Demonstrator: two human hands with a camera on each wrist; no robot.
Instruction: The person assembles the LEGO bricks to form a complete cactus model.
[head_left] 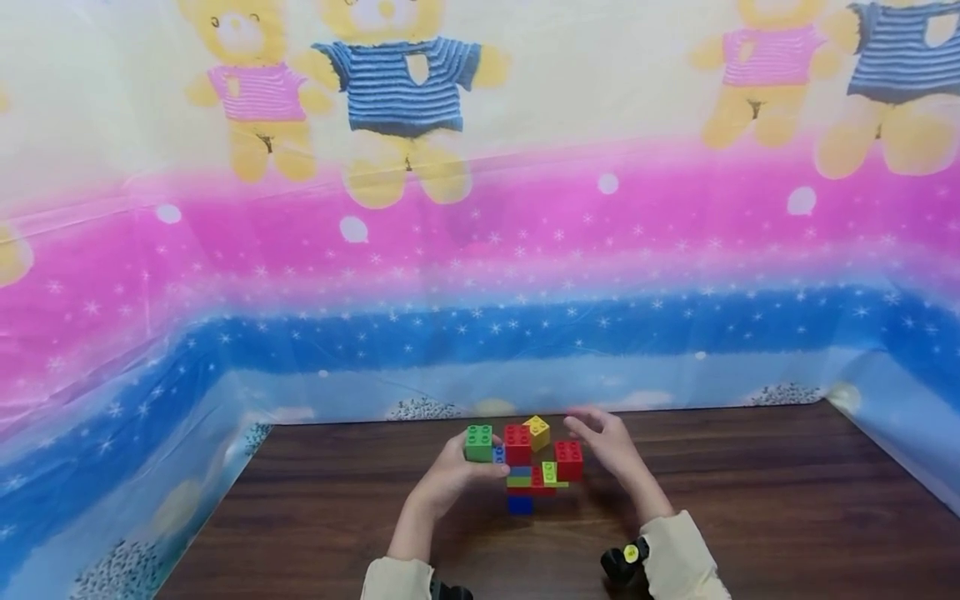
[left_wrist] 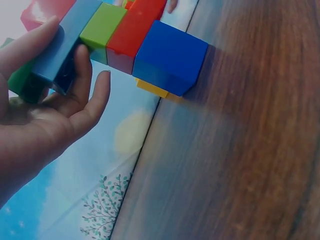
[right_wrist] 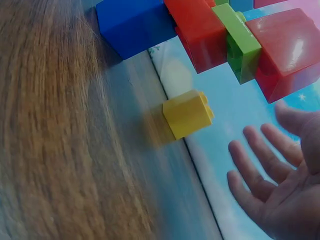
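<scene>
A toy brick structure [head_left: 525,482] stands upright on a dark blue brick [head_left: 520,505], with red, green and lighter blue layers above. My left hand [head_left: 447,479] grips its upper left part; in the left wrist view, thumb and fingers wrap the long blue brick [left_wrist: 67,37]. A green brick [head_left: 479,443] sits on that end, beside a tall red brick [head_left: 517,447]. On the right arm of the structure, a red brick [right_wrist: 287,47] rests over a lime green piece [right_wrist: 239,45]. My right hand [right_wrist: 280,185] is beside it, fingers spread and holding nothing.
A loose yellow brick [right_wrist: 187,116] lies on the brown wooden table [head_left: 322,517] behind the structure. A printed bear curtain [head_left: 480,333] borders the table's back and sides. Dark wrist cameras [head_left: 624,562] sit at both sleeves.
</scene>
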